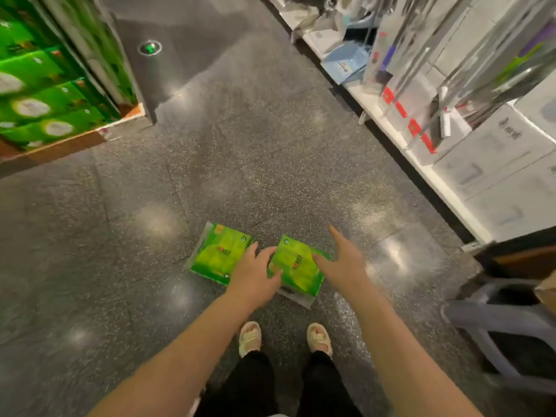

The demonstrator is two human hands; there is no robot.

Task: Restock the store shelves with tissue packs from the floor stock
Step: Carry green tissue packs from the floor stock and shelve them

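Note:
Two green tissue packs lie on the dark speckled floor in front of my feet. The left pack (218, 254) lies flat and free. Over the right pack (298, 267), both hands reach down. My left hand (255, 276) has its fingers and thumb at the pack's left edge, and whether it grips is unclear. My right hand (343, 260) is spread, with straight fingers over the pack's right side. A shelf stacked with the same green packs (39, 94) stands at the upper left.
A white shelf unit (436, 176) with boxed goods and hanging items runs along the right side of the aisle. A grey plastic stool or cart frame (493, 326) stands at the lower right. A round floor light (149, 48) sits far ahead. My slippered feet (282, 338) stand below the packs.

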